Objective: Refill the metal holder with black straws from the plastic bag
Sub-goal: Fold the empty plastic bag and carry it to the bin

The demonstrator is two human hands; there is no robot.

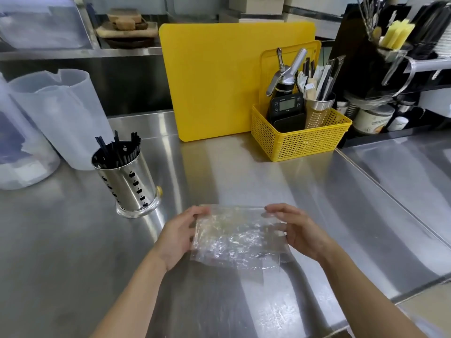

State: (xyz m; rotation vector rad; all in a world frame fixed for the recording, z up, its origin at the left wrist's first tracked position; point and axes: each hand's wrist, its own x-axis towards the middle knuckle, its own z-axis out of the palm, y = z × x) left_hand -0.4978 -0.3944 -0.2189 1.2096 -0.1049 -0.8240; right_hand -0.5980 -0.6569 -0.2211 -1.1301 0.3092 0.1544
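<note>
Steel surface (244, 167), café prep area. You hold plastic bag (234, 237) w/ left hand (180, 237) & right hand (295, 232) pinching its sides. Thin, crinkly, slippery, near weightless: grip edges. Metal holder (127, 176) w/ black straws (119, 147) sits front-left.

Bright, even light; glare streaks the steel counter (244, 167); blurred, bowed edges.

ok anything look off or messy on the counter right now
Nothing spilled or broken. The metal holder stands upright with black straws leaning unevenly inside. Both hands, left and right, hold a crumpled, clear plastic bag that looks nearly empty.
</note>
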